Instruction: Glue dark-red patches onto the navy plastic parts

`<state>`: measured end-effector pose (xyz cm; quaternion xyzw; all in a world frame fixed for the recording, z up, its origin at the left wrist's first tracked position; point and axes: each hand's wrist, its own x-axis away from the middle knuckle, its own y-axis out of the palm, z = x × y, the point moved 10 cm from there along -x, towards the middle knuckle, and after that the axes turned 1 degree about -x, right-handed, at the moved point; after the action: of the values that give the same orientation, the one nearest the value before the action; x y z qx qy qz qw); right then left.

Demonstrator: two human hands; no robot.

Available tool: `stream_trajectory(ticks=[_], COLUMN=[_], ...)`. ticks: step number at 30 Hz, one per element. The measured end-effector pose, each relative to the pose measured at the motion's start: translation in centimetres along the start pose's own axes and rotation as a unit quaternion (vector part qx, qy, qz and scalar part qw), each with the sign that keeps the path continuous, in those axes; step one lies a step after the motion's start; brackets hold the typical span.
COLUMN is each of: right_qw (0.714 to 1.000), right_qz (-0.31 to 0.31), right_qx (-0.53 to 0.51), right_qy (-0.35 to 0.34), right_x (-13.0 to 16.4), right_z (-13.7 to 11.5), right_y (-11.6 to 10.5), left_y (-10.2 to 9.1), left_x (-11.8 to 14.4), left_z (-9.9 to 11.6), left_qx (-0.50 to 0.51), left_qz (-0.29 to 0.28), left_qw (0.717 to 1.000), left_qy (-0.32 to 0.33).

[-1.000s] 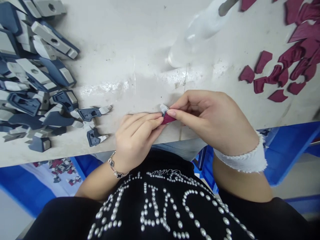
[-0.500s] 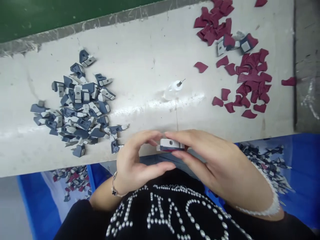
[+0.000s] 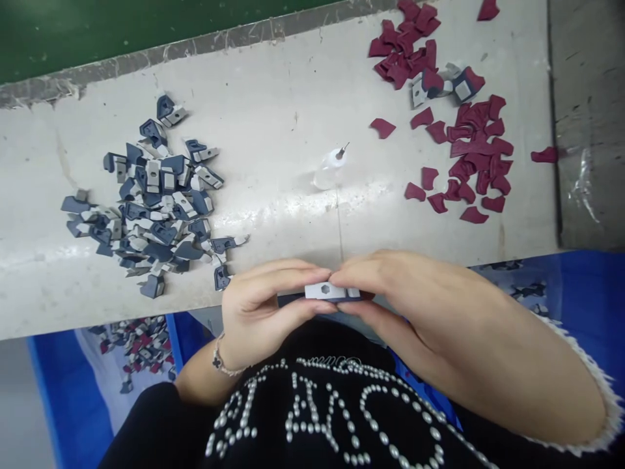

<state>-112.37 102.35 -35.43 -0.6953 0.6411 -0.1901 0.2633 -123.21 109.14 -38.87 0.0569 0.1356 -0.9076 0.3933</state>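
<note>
Between my two hands, just over the table's near edge, is a small white and dark-blue plastic part (image 3: 325,290) with a hole in its white side. My left hand (image 3: 268,312) pinches its left end between thumb and fingers. The right end sits between the thumb and fingers of my right hand (image 3: 405,296). A sliver of dark red shows at that end, partly hidden by the fingers. Beyond my hands a clear bottle with a needle tip (image 3: 332,168) rests on the table.
A heap of blue and white plastic parts (image 3: 161,215) lies at left on the white table (image 3: 273,130). Dark-red pieces (image 3: 481,146) are scattered at right, with a few assembled parts (image 3: 466,85) among them. Blue bins (image 3: 56,384) holding parts stand below the near edge on both sides.
My left thumb and fingers have closed onto the part, which was held by the right hand alone. The part has turned, showing a different side. The view has shifted slightly.
</note>
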Motion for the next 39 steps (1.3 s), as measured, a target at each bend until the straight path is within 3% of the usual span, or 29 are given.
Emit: stream_trajectory(ticks=[7, 12, 16, 23, 32, 36, 39], right_qw=[0.999, 1.0, 1.0, 0.996, 0.992, 0.991, 0.993], right_qz=[0.008, -0.021, 0.012, 0.017, 0.017, 0.009, -0.003], right_qx=[-0.034, -0.01, 0.004, 0.086, 0.121, 0.127, 0.114], right_qy=[-0.007, 0.012, 0.025, 0.004, -0.03, -0.045, -0.043], right_x=[-0.6, -0.8, -0.7, -0.8, -1.7, -2.4, -3.0], right_z=[0.3, 1.5, 1.6, 0.3, -0.5, -0.2, 0.3], right_y=[-0.3, 0.1, -0.7, 0.1, 0.5, 1.2, 1.7], left_y=[-0.5, 0.0, -0.1, 0.2, -0.6, 0.4, 1.3], left_x=[0.0, 0.1, 0.3, 0.0, -0.1, -0.2, 0.0], left_z=[0.2, -0.4, -0.7, 1.7, -0.7, -3.0, -4.8], left_qx=[-0.004, -0.015, -0.045, -0.169, -0.061, 0.035, 0.139], left_qz=[0.056, 0.033, 0.044, 0.01, 0.05, -0.003, -0.025], left_qw=[0.997, 0.998, 0.998, 0.985, 0.997, 0.991, 0.968], left_qy=[0.043, 0.053, 0.014, 0.035, -0.026, -0.127, -0.209])
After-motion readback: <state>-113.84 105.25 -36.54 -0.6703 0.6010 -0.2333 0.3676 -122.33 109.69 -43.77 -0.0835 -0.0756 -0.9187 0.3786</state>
